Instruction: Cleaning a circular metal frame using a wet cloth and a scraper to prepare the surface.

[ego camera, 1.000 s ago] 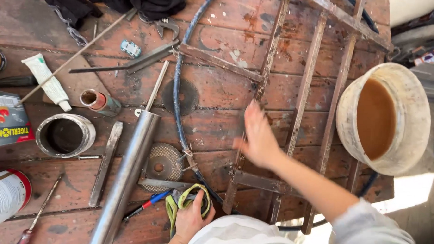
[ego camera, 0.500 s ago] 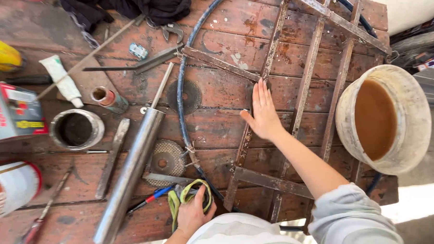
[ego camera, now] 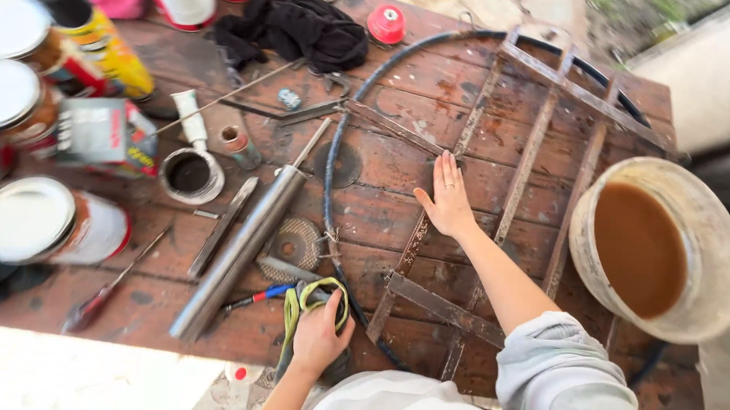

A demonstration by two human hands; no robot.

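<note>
A rusty metal frame (ego camera: 537, 146) of welded bars lies flat on a worn red wooden table (ego camera: 380, 222), with a dark curved hose or hoop (ego camera: 330, 179) around its left side. My right hand (ego camera: 448, 201) rests flat and open on the table, its fingers spread against one rusty bar. My left hand (ego camera: 320, 331) is at the near table edge, closed on a dark tool with a yellow-green strap (ego camera: 297, 304). A long steel tube (ego camera: 246, 245) lies to the left of it.
A white bucket (ego camera: 707, 241) of brown liquid sits on the frame at right. Paint cans (ego camera: 45, 222), a spray can (ego camera: 104, 42), a small box, a tube, an open tin (ego camera: 190, 175), a wire wheel disc (ego camera: 292, 244), screwdrivers and a black cloth (ego camera: 302, 25) crowd the left and far side.
My right hand has come down from mid-air and settled flat beside the rusty bar. The view has tilted, showing more cans at left. My left hand stays on the strapped tool.
</note>
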